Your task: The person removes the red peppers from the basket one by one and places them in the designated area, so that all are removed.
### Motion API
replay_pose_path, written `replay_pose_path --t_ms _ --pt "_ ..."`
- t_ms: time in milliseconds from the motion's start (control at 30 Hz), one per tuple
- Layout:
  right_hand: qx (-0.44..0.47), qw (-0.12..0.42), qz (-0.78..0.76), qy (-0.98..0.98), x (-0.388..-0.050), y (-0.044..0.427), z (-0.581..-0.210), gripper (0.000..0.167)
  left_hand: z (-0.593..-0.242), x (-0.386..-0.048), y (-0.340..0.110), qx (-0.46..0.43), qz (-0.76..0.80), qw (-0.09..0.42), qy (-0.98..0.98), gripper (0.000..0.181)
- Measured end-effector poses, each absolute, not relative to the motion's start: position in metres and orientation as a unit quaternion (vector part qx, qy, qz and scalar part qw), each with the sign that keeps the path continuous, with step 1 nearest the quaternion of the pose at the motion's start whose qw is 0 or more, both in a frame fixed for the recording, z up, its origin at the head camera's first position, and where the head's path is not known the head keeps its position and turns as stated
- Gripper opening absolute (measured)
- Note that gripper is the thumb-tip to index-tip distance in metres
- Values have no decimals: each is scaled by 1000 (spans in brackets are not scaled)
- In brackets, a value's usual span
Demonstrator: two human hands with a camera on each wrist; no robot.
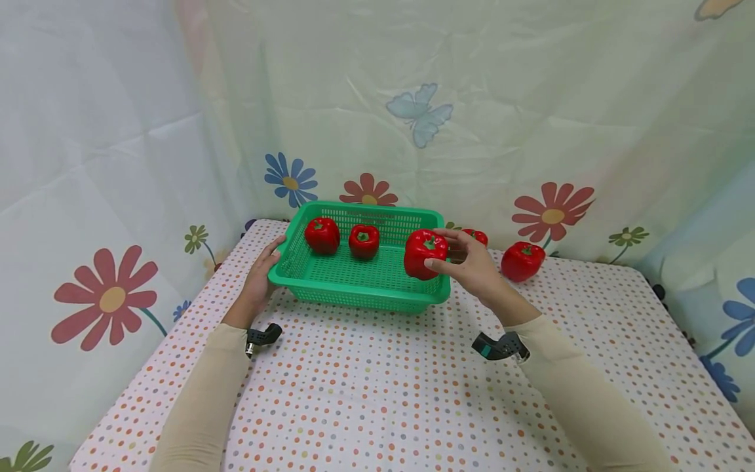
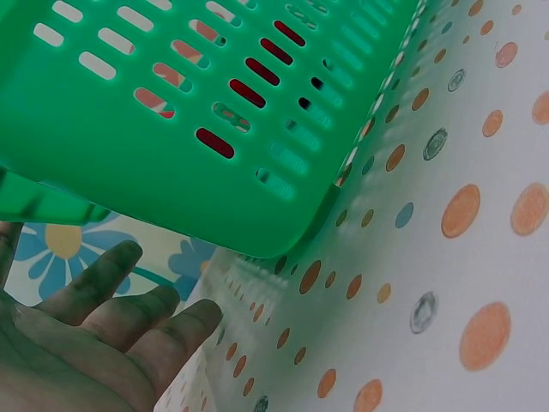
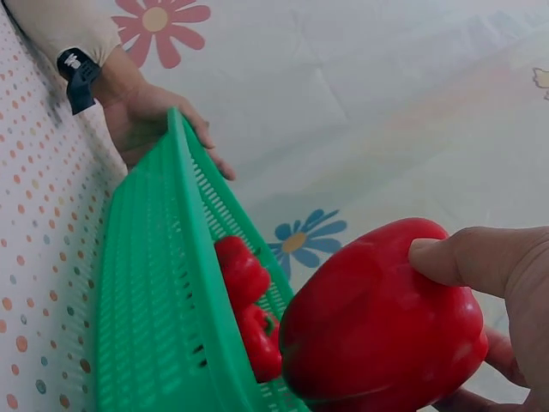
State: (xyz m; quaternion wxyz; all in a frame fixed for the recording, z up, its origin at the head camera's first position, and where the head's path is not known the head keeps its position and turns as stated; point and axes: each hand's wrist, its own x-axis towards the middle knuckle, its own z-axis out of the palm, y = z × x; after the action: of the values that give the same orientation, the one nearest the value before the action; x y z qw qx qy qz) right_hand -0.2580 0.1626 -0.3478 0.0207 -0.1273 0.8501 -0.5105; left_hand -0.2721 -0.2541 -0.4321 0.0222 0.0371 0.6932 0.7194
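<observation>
Right hand [image 1: 474, 267] pinches a red bell pepper [image 1: 421, 255], 3 o'clock over the basket [image 1: 360, 291]; prolly light, slick, so span its sides. Left hand [image 1: 259, 282], loose-fingered, touches 9 o'clock.

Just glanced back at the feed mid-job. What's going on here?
A person's right grip holds a red bell pepper at the right end of the green basket, not yet let go. The left grip is at the basket's left end, fingers extended. Two other peppers already sit in the basket. Two more are outside, to its right: one in plain view, one partly hidden behind the right hand.
</observation>
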Motion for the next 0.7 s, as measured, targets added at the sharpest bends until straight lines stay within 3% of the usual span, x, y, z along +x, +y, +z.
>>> replay_pose_path --t_ms 700 --pt "-88 -14 -490 867 -239 215 -341 74 -450 -286 -260 33 726 24 686 48"
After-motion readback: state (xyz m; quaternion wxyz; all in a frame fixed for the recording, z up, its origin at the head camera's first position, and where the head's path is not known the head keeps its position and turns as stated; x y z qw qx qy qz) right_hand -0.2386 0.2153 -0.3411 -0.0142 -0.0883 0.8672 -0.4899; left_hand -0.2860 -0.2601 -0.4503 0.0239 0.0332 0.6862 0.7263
